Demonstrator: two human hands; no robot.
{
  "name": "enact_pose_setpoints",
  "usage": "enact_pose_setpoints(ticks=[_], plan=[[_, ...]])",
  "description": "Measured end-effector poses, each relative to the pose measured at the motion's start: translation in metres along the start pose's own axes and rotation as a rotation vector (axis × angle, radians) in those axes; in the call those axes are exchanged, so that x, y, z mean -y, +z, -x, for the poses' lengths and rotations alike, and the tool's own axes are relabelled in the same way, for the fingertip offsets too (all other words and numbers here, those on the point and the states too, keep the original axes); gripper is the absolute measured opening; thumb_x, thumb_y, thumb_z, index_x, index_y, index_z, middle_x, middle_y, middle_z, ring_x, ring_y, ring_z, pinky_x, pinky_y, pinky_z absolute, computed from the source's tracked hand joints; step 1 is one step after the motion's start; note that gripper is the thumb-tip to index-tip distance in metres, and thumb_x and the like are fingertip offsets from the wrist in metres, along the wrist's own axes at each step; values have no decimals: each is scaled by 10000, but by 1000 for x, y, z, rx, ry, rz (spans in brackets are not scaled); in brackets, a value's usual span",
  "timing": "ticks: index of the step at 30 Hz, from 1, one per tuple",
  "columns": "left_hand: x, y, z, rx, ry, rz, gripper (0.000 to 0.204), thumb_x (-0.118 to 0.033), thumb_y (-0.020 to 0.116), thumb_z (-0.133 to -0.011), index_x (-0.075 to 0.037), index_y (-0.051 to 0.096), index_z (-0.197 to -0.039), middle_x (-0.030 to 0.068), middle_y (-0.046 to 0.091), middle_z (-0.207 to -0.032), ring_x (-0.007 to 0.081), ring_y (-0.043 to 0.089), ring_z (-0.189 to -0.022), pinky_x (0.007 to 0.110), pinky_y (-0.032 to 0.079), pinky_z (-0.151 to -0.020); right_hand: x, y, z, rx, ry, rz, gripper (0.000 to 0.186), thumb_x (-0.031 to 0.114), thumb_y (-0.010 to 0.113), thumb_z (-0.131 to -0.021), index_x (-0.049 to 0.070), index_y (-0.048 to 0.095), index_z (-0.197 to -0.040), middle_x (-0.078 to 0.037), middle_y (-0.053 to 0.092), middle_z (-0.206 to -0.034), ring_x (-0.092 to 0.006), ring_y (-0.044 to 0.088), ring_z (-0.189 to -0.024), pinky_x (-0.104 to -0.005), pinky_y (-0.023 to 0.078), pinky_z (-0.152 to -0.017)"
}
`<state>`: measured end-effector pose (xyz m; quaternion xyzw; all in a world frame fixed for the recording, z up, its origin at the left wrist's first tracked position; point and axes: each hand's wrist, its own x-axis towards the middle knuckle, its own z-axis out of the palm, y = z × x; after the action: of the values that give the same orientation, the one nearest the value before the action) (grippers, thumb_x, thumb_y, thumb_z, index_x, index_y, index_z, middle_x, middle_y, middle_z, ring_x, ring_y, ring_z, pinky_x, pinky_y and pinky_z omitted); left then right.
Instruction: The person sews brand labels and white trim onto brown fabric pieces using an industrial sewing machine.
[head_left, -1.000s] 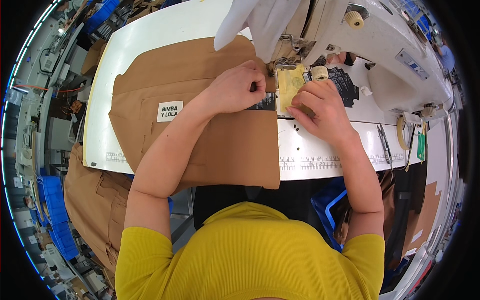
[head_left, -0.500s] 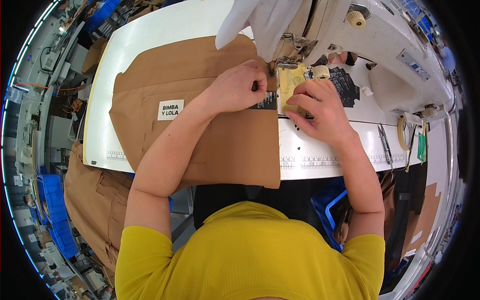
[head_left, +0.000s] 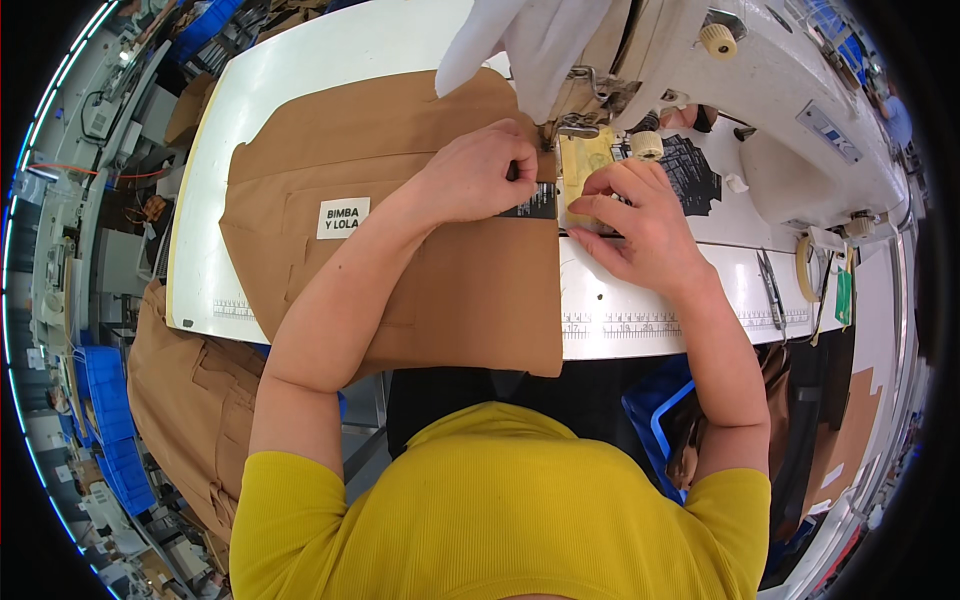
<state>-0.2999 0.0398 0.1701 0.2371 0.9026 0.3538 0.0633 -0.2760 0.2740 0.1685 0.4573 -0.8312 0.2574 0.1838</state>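
Observation:
A brown fabric garment piece (head_left: 470, 290) with a white patch (head_left: 343, 218) lies flat on the sewing table, its right edge beside the presser foot of the sewing machine (head_left: 680, 60). My left hand (head_left: 478, 178) rests on it, fingers curled in a pinch on a black printed label (head_left: 538, 203) at that edge. The label's left part is hidden under the fingers. Just right of the edge, my right hand (head_left: 640, 225) hovers low by a yellow plate (head_left: 585, 165), thumb and forefinger bent but apart. I see nothing between them.
More black labels (head_left: 692, 175) lie fanned beneath the machine arm. Small thread snips (head_left: 771, 285) and a tape roll (head_left: 805, 268) sit at the right. White cloth (head_left: 535, 50) hangs over the machine head. Brown fabric (head_left: 190, 390) hangs at the left; a blue bin (head_left: 665, 430) is below.
Little differs. The fingers of my right hand have shifted slightly toward the fabric edge; my left hand keeps its place on the label.

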Motion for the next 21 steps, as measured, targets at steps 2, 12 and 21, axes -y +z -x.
enact_pose_setpoints(ticks=[2,12,21], plan=[[0,-1,0,1,-2,-2,135,-149,656,-779,-26,608,-753,34,531,-844,157,493,-634,305,419,-613,1,0,0,8,1,-1,209,122,774,-660,89,672,-840,-39,584,-892,-225,561,-857,-354,405,-785],[1,0,0,0,-4,-2,159,-173,660,-773,-26,604,-747,34,528,-849,160,490,-644,309,417,-619,1,0,0,19,-13,-1,230,138,776,-670,94,691,-879,-36,583,-905,-224,557,-869,-351,404,-785],[2,0,-1,1,5,-17,150,-172,652,-773,-32,608,-742,38,528,-852,165,490,-641,315,410,-611,5,-2,-1,70,-4,-1,242,156,759,-694,96,697,-921,-38,579,-929,-226,553,-895,-350,409,-805]])
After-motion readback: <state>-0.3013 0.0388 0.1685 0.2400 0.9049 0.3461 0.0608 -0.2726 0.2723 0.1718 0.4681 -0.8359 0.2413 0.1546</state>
